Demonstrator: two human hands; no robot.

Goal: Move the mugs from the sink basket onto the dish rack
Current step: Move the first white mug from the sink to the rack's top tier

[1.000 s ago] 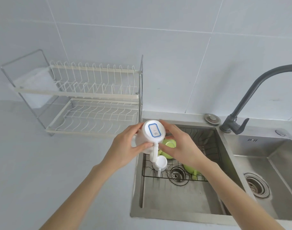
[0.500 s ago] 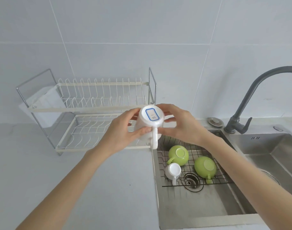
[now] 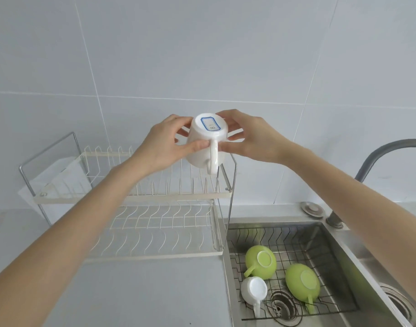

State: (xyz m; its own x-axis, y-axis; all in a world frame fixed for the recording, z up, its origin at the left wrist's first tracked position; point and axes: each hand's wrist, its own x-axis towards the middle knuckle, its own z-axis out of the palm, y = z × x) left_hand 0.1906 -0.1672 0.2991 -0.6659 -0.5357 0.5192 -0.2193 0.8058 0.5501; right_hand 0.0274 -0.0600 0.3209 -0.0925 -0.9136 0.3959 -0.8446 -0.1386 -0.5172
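A white mug (image 3: 203, 147) with a blue-bordered label on its base is held upside down, handle toward me, above the right end of the dish rack's upper tier (image 3: 136, 197). My left hand (image 3: 162, 145) grips its left side and my right hand (image 3: 251, 135) its right side. In the wire sink basket (image 3: 296, 237) lie two green mugs (image 3: 261, 261) (image 3: 302, 284) and a small white mug (image 3: 253, 292), all bottom up.
The two-tier white wire rack stands on the grey counter (image 3: 136, 293) left of the steel sink (image 3: 339, 246). A dark faucet (image 3: 377, 159) arches at the right. A second basin drain (image 3: 400, 303) shows at the far right. Tiled wall behind.
Both hands have lifted the white mug up and left from over the sink to above the rack's upper tier. The view has tilted, so the sink basket sits lower right.
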